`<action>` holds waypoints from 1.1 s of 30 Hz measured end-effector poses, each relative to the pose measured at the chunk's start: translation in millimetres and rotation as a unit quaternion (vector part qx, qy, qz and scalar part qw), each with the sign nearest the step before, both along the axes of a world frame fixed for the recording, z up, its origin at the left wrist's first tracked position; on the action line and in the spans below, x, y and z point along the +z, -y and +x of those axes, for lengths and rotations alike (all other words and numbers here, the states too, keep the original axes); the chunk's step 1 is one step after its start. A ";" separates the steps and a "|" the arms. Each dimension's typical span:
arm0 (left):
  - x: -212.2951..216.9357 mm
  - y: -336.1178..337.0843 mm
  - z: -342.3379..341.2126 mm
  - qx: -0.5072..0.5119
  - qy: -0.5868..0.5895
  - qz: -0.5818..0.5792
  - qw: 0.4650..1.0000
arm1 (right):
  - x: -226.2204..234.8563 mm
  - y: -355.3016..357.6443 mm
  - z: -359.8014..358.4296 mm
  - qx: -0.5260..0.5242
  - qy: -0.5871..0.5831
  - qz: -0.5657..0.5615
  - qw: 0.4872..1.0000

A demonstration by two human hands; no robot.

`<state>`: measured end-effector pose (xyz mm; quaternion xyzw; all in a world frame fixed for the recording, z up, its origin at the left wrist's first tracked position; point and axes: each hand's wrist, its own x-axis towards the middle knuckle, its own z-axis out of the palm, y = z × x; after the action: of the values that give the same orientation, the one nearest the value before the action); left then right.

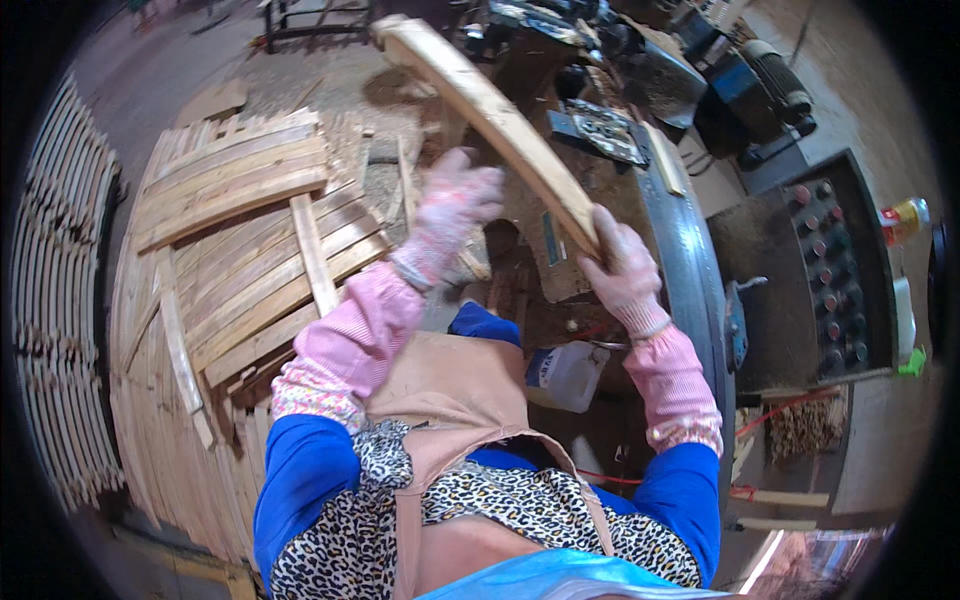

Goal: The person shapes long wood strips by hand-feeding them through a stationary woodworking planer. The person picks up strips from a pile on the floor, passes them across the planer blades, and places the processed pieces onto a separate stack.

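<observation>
A long wooden board (490,115) slants up and away to the left in front of me. My right hand (625,270), in a pale knit glove, is closed round its near end; the far end hangs unsupported in the air. My left hand (458,205), also gloved and slightly blurred, is apart from the board, below and left of it. Its fingers are loosely apart and nothing shows in them. Left of that hand lies a stack of planks (240,250), with several boards set crosswise on top.
Along the far left runs a tall pile of wooden strips (65,300). A metal machine edge (690,270) passes to my right, with a button control panel (825,270) beyond it. A white plastic jug (572,377) stands below my right hand. A motor (775,80) sits far right.
</observation>
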<state>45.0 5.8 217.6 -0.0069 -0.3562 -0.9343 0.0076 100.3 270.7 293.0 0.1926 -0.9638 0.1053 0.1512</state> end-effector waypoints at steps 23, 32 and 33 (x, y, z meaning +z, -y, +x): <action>-262.9 325.9 -121.2 0.407 0.354 0.009 0.842 | -19.8 -245.9 -74.2 -0.282 -0.138 -0.146 0.938; -266.1 341.1 -92.6 0.374 0.332 -0.005 0.866 | 3.3 -201.0 123.7 -0.371 -0.008 0.037 0.928; -278.5 363.2 -92.2 0.361 0.296 -0.005 0.884 | -5.7 -215.6 148.1 -0.359 -0.027 0.024 0.933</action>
<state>-47.2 -357.4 -60.9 0.3993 -0.3245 -0.8236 0.2384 248.4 486.3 287.3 -0.1600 -0.9664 0.0154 0.2005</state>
